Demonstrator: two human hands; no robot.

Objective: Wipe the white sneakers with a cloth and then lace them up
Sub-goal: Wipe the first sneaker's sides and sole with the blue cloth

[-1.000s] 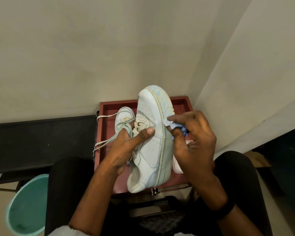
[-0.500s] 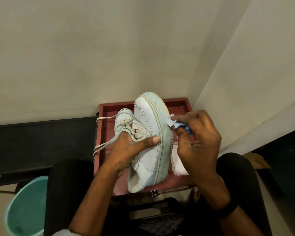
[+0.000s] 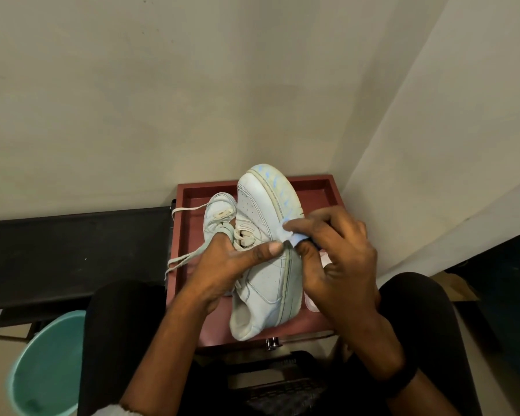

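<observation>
While the left hand (image 3: 222, 267) grips the white leather sneaker (image 3: 257, 217) over the red-brown wooden tray (image 3: 312, 179), its long axis runs toe-away with the sole turned right, toward the right hand (image 3: 339, 259). That hand pinches 1 small pale-blue cloth (image 3: 293, 241), mostly hidden in its grip and seemingly against the midsole rim; wiping would follow that edge.

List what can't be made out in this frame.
Head view only:
- Cloth: mostly hidden in the right hand; only a corner shows.
- Second sneaker: largely behind the held sneaker and left hand.
- White item on the tray: covered by the right hand; identity unclear.
</observation>
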